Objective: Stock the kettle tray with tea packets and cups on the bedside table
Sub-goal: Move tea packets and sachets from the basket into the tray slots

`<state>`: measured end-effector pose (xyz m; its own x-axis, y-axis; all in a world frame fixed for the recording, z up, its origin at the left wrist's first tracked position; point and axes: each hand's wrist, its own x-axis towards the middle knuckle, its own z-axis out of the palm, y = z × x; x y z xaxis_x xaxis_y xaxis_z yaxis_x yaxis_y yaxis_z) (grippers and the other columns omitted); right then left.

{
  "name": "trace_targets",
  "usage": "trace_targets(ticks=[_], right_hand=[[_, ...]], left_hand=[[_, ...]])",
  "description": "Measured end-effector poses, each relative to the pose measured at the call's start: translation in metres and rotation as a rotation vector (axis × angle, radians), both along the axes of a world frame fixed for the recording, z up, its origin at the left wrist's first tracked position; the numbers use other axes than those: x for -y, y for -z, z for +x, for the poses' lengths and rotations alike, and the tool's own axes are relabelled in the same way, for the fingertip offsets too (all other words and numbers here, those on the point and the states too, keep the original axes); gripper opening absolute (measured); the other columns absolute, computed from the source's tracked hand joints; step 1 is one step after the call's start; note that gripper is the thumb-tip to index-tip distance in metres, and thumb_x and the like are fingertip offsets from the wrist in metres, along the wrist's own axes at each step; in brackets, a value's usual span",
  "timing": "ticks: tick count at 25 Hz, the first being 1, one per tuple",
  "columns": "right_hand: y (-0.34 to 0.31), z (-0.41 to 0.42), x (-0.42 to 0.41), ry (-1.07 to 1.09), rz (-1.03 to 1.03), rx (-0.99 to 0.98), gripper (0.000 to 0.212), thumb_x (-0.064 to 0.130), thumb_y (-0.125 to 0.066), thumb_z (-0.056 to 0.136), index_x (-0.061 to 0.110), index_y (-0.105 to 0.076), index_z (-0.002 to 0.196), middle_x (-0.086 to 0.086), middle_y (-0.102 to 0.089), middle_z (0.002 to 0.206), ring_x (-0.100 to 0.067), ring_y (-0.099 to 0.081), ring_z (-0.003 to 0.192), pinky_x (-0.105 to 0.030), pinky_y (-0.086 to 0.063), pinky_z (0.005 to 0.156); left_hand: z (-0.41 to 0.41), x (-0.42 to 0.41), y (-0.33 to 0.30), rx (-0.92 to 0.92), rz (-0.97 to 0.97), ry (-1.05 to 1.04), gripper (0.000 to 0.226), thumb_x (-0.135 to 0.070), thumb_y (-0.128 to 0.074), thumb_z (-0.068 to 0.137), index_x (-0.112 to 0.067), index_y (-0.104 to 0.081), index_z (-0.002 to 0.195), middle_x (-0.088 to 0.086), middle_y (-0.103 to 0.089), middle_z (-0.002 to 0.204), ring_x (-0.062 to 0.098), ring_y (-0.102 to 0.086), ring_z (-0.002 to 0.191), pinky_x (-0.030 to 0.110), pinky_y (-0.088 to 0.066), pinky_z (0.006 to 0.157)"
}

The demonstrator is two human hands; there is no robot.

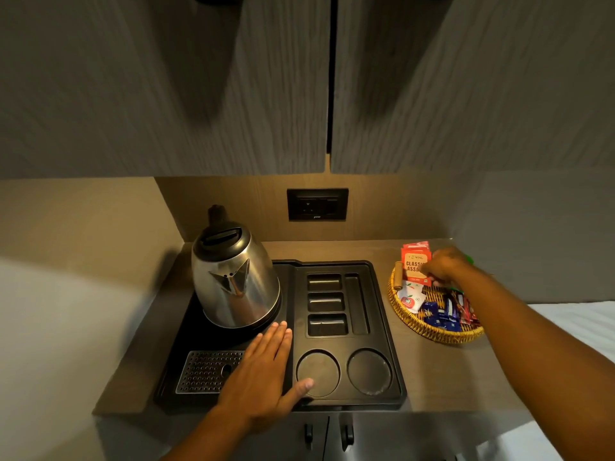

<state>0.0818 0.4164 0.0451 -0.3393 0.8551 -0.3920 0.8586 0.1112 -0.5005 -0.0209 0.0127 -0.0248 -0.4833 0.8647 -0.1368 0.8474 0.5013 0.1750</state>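
Observation:
A black kettle tray (pixel 387 331) lies on the brown table, with several bare slots and two bare round cup wells (pixel 369 371). A steel kettle (pixel 234 277) stands on the tray's left half. My left hand (pixel 266 371) rests flat and open on the tray beside the kettle base, thumb at the left well's rim. My right hand (pixel 442 266) reaches into a wicker basket (pixel 432 334) at the right and is closed on a stack of red tea packets (pixel 414 261) standing upright. No cups are in view.
The basket also holds white sachets (pixel 411 296) and dark blue and red packets (pixel 442 316). A perforated drip grate (pixel 206 371) sits at the tray's front left. A black wall socket (pixel 317 204) is behind. Cabinet doors hang overhead. White bedding (pixel 572 324) lies at the right.

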Motion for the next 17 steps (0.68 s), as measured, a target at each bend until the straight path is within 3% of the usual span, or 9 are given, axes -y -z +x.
trace_targets(ticks=[5,8,11,17], right_hand=[[-0.054,0.008,0.000,-0.202,0.195,-0.094,0.007,0.016,-0.066,0.087,0.013,-0.064,0.093,-0.008,-0.068,0.074,-0.016,-0.064,0.057,-0.024,-0.045,0.047],[-0.061,-0.024,0.038,-0.365,0.118,-0.294,0.008,0.014,-0.063,0.089,0.014,-0.062,0.097,-0.006,-0.067,0.080,-0.014,-0.065,0.063,-0.022,-0.047,0.049],[-0.032,-0.073,0.089,-0.487,-0.004,-0.319,0.013,0.011,-0.063,0.088,0.013,-0.062,0.101,-0.007,-0.067,0.088,-0.018,-0.067,0.075,-0.024,-0.051,0.056],[0.038,-0.118,0.117,-0.377,-0.108,-0.224,0.023,0.010,-0.068,0.084,0.011,-0.065,0.107,-0.003,-0.066,0.084,-0.019,-0.065,0.078,-0.031,-0.055,0.069]], left_hand=[[-0.001,-0.001,0.002,-0.013,0.015,0.007,0.097,-0.086,-0.004,0.082,-0.021,0.014,0.151,-0.002,0.018,0.161,0.012,0.024,0.145,0.039,0.008,0.121],[-0.001,-0.002,0.001,-0.012,0.016,0.007,0.097,-0.086,-0.005,0.082,-0.021,0.011,0.153,-0.001,0.015,0.162,0.013,0.022,0.146,0.040,0.006,0.121],[-0.001,-0.001,0.001,-0.011,0.021,0.005,0.097,-0.086,-0.005,0.082,-0.021,0.010,0.153,-0.001,0.015,0.162,0.012,0.022,0.146,0.040,0.005,0.122],[-0.002,-0.001,0.002,-0.010,0.019,-0.001,0.098,-0.085,-0.005,0.083,-0.019,0.007,0.154,-0.001,0.013,0.163,0.012,0.021,0.146,0.041,0.003,0.122]])
